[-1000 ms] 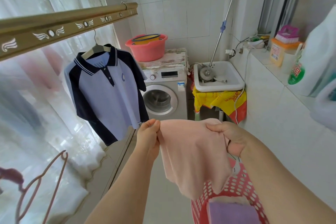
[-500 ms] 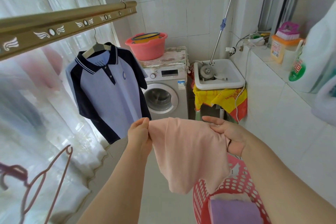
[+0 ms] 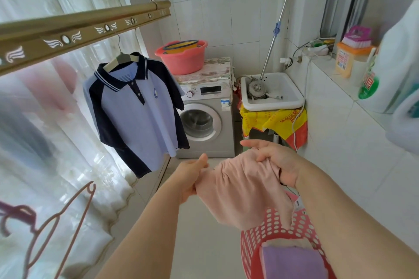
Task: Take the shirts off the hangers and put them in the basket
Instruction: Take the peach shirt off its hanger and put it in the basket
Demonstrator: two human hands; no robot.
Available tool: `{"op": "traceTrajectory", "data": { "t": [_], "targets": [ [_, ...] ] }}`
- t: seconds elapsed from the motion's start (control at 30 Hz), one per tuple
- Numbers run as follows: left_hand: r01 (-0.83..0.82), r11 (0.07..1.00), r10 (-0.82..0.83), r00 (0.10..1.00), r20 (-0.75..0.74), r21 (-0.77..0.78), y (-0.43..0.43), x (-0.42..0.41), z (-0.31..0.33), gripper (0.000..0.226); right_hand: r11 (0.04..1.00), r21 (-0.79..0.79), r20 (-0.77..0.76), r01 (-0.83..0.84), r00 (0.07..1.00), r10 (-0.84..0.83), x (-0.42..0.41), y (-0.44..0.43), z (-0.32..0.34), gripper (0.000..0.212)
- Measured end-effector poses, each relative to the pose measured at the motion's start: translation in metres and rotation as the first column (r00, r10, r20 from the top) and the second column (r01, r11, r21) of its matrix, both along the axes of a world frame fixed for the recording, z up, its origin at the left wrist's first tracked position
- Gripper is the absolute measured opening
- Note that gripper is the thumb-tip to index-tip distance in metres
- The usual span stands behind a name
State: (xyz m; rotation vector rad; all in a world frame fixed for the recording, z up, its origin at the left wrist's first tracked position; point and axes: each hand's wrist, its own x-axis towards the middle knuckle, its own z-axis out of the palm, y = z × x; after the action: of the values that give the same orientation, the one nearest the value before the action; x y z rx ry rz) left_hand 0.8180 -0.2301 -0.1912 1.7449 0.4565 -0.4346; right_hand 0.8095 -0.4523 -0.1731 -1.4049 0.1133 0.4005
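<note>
A pale pink shirt [image 3: 242, 190] hangs bunched between my hands, above the red perforated basket [image 3: 272, 226]. My left hand [image 3: 189, 174] grips its left edge and my right hand [image 3: 276, 161] clutches the gathered cloth at the top right. Inside the basket lies a folded purple garment [image 3: 292, 263]. A light-blue and navy polo shirt [image 3: 136, 111] still hangs on a hanger [image 3: 123, 58] from the gold drying rail [image 3: 74, 27]. An empty pink hanger [image 3: 59, 229] dangles at the lower left.
A washing machine [image 3: 206, 120] with a pink tub [image 3: 182, 55] on top stands straight ahead. Beside it sits a white sink [image 3: 272, 94] with a mop. White curtains fill the left side. Detergent bottles [image 3: 390, 59] line the tiled ledge on the right.
My hands have come closer together and lower, bunching the pink shirt over the basket. The view has tilted down slightly.
</note>
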Motion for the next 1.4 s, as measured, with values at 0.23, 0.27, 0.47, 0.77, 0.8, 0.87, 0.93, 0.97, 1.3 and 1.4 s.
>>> {"op": "traceTrajectory", "data": {
  "t": [0.23,0.27,0.47,0.77,0.8,0.87,0.93,0.97,1.3,1.4],
  "targets": [
    [0.153,0.988,-0.149,0.969,-0.196,0.005,-0.013,0.009,0.002,0.1,0.865,-0.484,0.303,-0.13,0.903,0.306,-0.005,0.031,0.0,0.048],
    [0.16,0.973,-0.193,0.958,-0.212,-0.165,-0.012,0.017,0.004,0.109,0.786,-0.584,0.285,-0.201,0.856,0.431,-0.006,0.039,0.0,0.045],
    [0.07,0.977,-0.052,0.994,0.092,-0.202,-0.022,0.041,0.036,0.085,0.222,-0.97,0.122,-0.096,0.6,0.791,-0.019,0.063,-0.013,0.023],
    [0.239,0.94,-0.108,0.884,0.454,-0.242,-0.032,0.026,0.06,0.026,0.901,-0.229,0.456,0.368,0.859,-0.234,0.018,0.026,0.016,0.019],
    [0.281,0.931,-0.15,0.875,0.46,-0.233,-0.034,0.024,0.061,0.029,0.928,-0.202,0.458,0.313,0.868,-0.193,0.018,0.031,0.02,0.029],
    [0.338,0.911,-0.202,0.866,0.457,-0.238,-0.036,0.025,0.063,0.038,0.932,-0.199,0.502,0.303,0.848,-0.169,0.018,0.039,0.028,0.043],
    [0.357,0.899,-0.22,0.868,0.446,-0.252,-0.034,0.025,0.07,0.043,0.951,-0.148,0.502,0.272,0.849,-0.165,0.021,0.044,0.032,0.049],
    [0.359,0.894,-0.218,0.871,0.44,-0.268,-0.032,0.025,0.072,0.041,0.976,-0.094,0.466,0.199,0.875,-0.133,0.022,0.043,0.033,0.055],
    [0.267,0.818,-0.051,0.916,0.398,-0.509,-0.027,0.022,0.093,0.049,0.974,-0.043,0.214,0.221,0.955,-0.207,0.029,0.045,0.057,0.046],
    [0.244,0.821,-0.033,0.923,0.384,-0.516,-0.026,0.022,0.092,0.057,0.885,-0.288,0.344,0.365,0.902,-0.26,0.031,0.042,0.068,0.051]
  ]
}}
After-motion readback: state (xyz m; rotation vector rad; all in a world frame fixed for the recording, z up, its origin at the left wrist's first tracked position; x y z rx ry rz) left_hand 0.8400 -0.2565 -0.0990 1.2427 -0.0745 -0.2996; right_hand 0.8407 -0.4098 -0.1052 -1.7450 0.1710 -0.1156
